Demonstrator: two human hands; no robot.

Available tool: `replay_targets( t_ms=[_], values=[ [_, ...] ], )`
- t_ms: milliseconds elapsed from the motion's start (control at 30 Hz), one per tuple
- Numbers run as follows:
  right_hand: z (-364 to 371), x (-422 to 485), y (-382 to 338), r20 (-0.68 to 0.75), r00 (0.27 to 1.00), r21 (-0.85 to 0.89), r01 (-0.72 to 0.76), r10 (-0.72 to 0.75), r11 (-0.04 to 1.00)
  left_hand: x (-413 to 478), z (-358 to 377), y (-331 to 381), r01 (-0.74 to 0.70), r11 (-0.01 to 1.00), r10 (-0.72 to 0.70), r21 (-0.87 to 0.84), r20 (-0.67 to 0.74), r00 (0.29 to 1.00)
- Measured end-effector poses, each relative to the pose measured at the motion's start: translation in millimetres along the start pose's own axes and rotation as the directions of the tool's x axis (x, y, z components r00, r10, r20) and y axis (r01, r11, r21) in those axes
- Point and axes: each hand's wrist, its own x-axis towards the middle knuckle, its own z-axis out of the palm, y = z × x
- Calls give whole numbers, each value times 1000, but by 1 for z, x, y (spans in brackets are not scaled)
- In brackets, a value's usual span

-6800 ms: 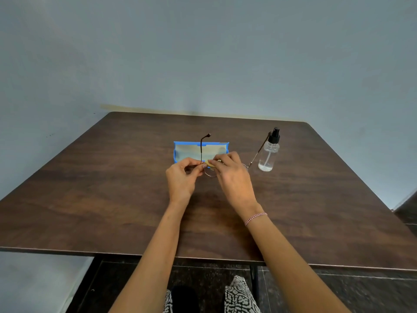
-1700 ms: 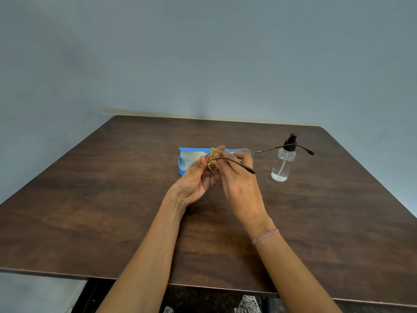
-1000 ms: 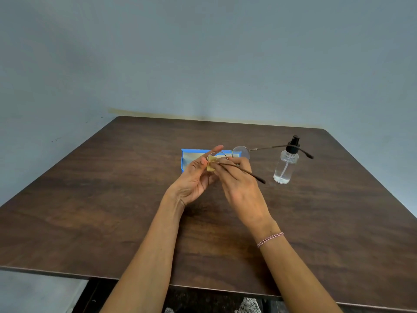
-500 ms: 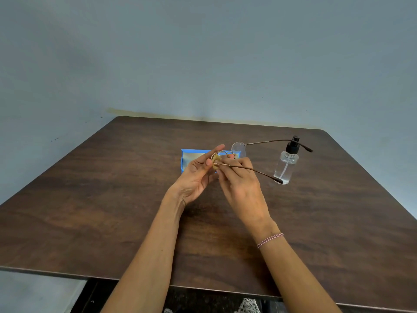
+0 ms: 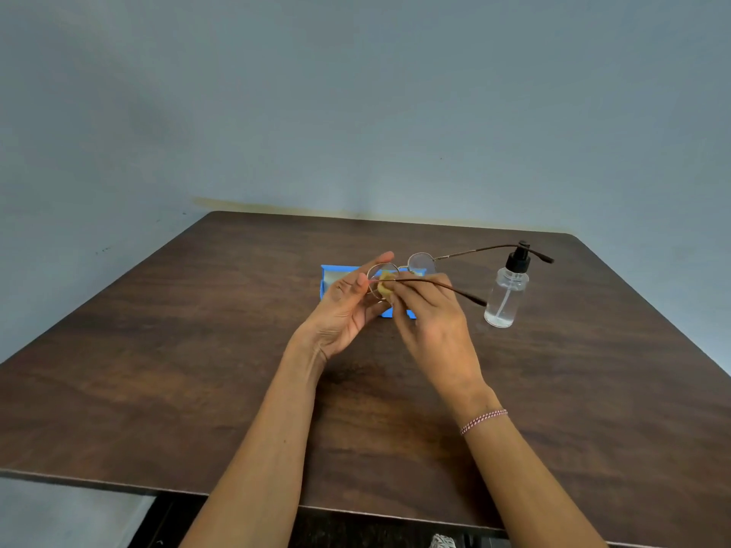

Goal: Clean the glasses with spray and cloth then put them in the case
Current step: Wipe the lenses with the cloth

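Thin round wire-framed glasses (image 5: pixel 421 263) are held above the table with both temples unfolded and pointing right. My left hand (image 5: pixel 348 306) holds the left lens rim between thumb and fingers. My right hand (image 5: pixel 429 318) pinches a small yellow cloth (image 5: pixel 384 285) against that left lens. Behind my hands lies the blue open case (image 5: pixel 331 275), mostly hidden. A clear spray bottle (image 5: pixel 507 291) with a black pump stands upright to the right.
The dark wooden table (image 5: pixel 197 369) reaches back to a grey-blue wall. Its near edge runs just below my forearms. A pink-and-white bracelet (image 5: pixel 483 421) sits on my right wrist.
The glasses have turned from temples pointing away to pointing right, and have kept tilting slightly. The cloth moves over the left lens. The view has shifted a little left.
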Motion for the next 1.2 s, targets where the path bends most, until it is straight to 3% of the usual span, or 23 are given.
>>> replay_targets(
  t_ms=[300,567,700,900,1200],
  values=[
    [1,-3,-4,47,997,36,67,-69,997,-2,0,4,-63,998,63,-18,25,998],
    [1,-1,-4,44,995,-23,96,-95,995,1,-2,-2,7,999,-9,39,34,999],
    [1,-1,-1,13,999,-108,39,-38,993,1,-2,-3,36,999,-37,40,36,999],
    [2,-3,-5,69,994,55,83,-87,995,0,-4,0,-25,1000,25,-13,31,999],
    [3,-4,-2,50,998,-26,26,-25,999,-1,-2,0,24,999,-26,41,50,998]
  ],
)
